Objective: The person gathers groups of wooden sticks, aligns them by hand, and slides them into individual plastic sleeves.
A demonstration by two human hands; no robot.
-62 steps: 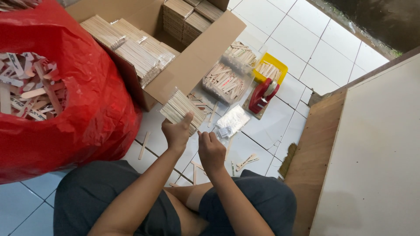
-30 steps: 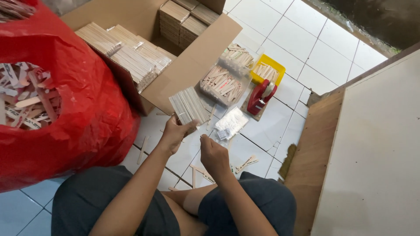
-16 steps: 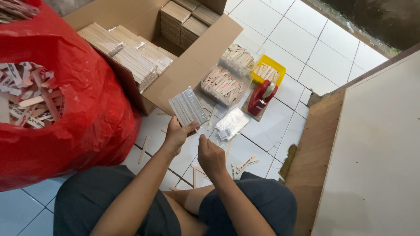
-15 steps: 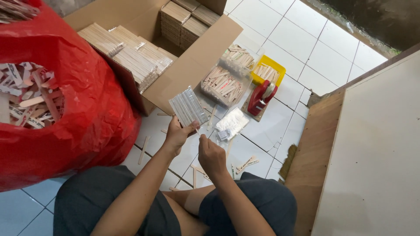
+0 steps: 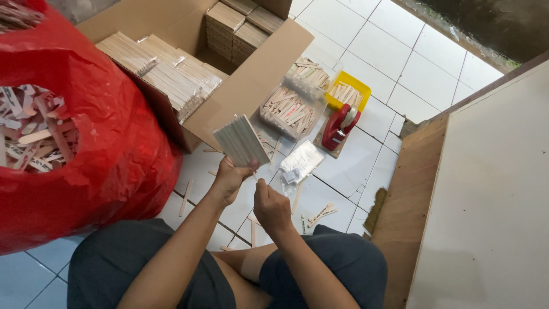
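Left hand (image 5: 230, 178) clamped on fanned stack of wooden sticks (image 5: 241, 140), stack rising up-and-away from palm, long axis pointing toward cardboard box (image 5: 251, 68). Right hand (image 5: 271, 206) just beside, fingers curled together, contents hidden. Red tape dispenser (image 5: 338, 126) beyond on tiled floor (image 5: 394, 57).

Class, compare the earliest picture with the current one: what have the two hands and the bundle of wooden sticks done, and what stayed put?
The left hand kept hold of the stick bundle and turned it from lying flat to more upright. The right hand rose closer beside it, fingers pinched; whether it holds a stick is unclear. The cardboard box, red bag and tape dispenser stayed put.
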